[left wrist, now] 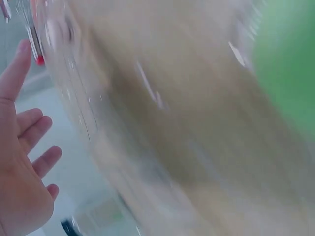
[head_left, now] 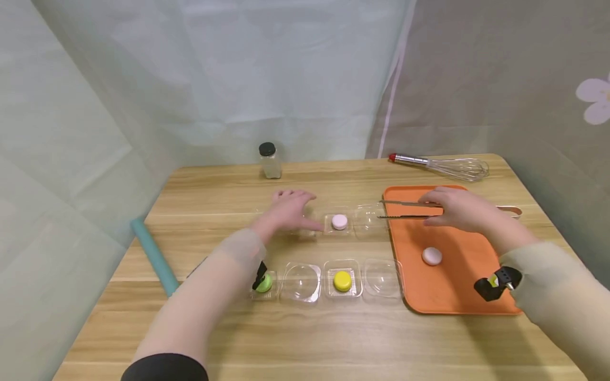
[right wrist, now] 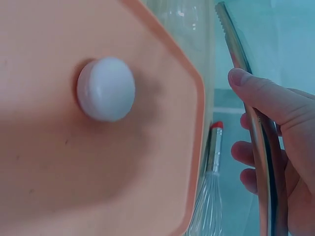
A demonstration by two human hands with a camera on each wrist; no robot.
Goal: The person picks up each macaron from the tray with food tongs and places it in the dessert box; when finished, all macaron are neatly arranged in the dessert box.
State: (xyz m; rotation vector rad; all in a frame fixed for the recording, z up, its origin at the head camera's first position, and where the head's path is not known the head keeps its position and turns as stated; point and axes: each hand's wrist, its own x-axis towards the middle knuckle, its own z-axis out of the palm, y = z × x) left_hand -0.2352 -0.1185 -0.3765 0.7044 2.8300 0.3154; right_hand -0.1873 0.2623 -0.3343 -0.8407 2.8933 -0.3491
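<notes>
My right hand (head_left: 456, 209) grips metal tongs (right wrist: 265, 172) above the far part of the orange tray (head_left: 464, 296). The tongs' tips stand apart with nothing between them. On the tray lies a pale macaron (head_left: 432, 256). My left hand (head_left: 288, 210), fingers spread and holding nothing, hovers over the back row of clear plastic boxes, partly hiding them. Just right of it, a pale pink macaron (head_left: 339, 221) sits in one box, whose clear lid (head_left: 369, 219) lies open beneath the tongs' tips. Nearer are a yellow macaron (head_left: 342, 281) and a green macaron (head_left: 265, 282), each in a box.
A whisk (head_left: 448, 165) lies behind the tray, and a black-capped jar (head_left: 270, 161) stands at the table's back edge. On the left is a teal roll (head_left: 154, 257). Open clear lids (head_left: 383, 279) flank the front boxes, one touching the tray.
</notes>
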